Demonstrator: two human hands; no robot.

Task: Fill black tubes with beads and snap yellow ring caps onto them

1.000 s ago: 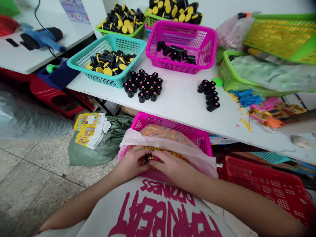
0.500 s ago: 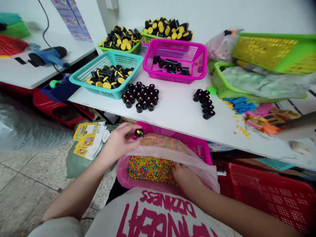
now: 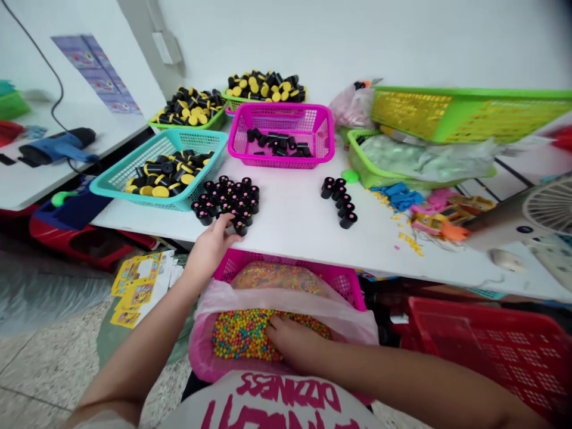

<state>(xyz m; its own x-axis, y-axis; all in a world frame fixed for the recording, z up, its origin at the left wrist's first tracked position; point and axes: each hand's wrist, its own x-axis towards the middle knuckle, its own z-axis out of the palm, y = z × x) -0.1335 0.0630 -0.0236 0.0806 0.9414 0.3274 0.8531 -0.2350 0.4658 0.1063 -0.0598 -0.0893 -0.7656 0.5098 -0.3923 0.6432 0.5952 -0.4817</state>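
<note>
My left hand (image 3: 213, 241) is at the table's front edge, thumb and fingers closed around a small black cylinder at the near side of a cluster of black cylinders (image 3: 230, 193). The fingers partly hide the held one. Many in the cluster stand upright with pink or mixed-colour dots on top. Below the edge, my right hand (image 3: 288, 336) lies among small multicoloured beads (image 3: 241, 336), its fingers curled and partly sunk in them. What those fingers hold, if anything, is hidden. The beads fill a pinkish plastic bag (image 3: 353, 325) set in a magenta basket (image 3: 351, 289).
A short row of black cylinders (image 3: 345, 208) stands to the right. Behind are a turquoise basket (image 3: 105, 185) of black-and-yellow pieces and a magenta basket (image 3: 328, 140) with black tubes. Green baskets (image 3: 357, 161), plastic scraps and a fan (image 3: 513, 217) occupy the right. A heat gun (image 3: 58, 148) lies left.
My left hand has carried a black cylinder from over the bag up to the cluster on the table. My right hand has moved left and deeper into the beads. The view has shifted.
</note>
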